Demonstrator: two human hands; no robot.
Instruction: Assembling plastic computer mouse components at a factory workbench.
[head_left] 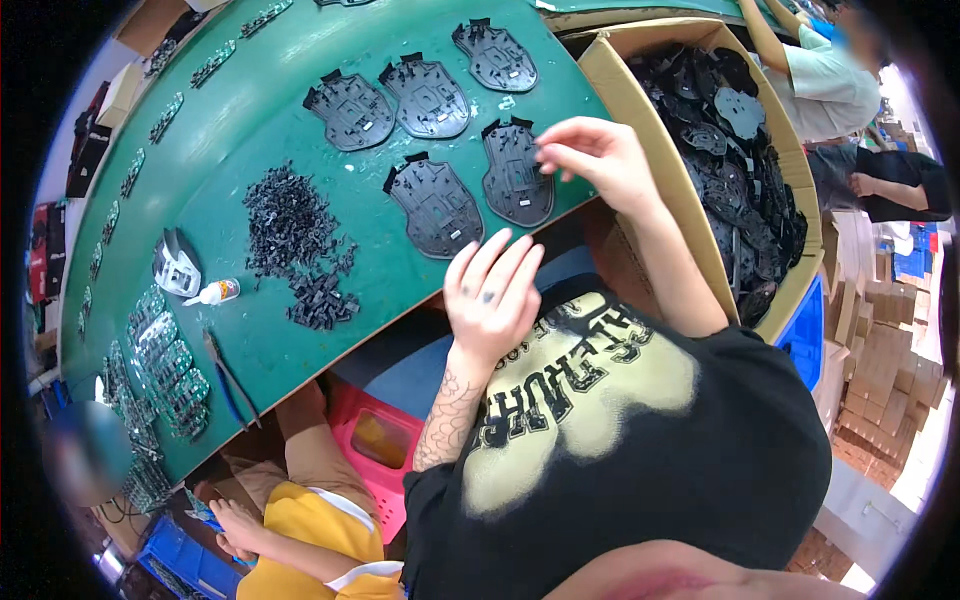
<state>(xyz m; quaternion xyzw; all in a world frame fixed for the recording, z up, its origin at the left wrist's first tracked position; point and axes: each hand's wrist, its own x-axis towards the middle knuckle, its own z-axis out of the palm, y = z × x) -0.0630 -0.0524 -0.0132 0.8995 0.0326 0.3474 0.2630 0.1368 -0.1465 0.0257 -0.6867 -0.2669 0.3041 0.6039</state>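
My right hand is over the right edge of a black plastic shell. Its thumb and forefinger are drawn close together over that shell. Whatever is between their tips, if anything, is too small to make out. My left hand is by the near table edge, its fingers stretched out and holding nothing. Just beyond its fingertips lies a second black shell. Several similar shells rest farther back, among them one black shell. Left of them is a loose heap of small black plastic parts.
A cardboard box of dark plastic pieces stands at my right. On the green table are a grey shell, a small white bottle, pliers and circuit boards. A yellow-shirted person works at lower left.
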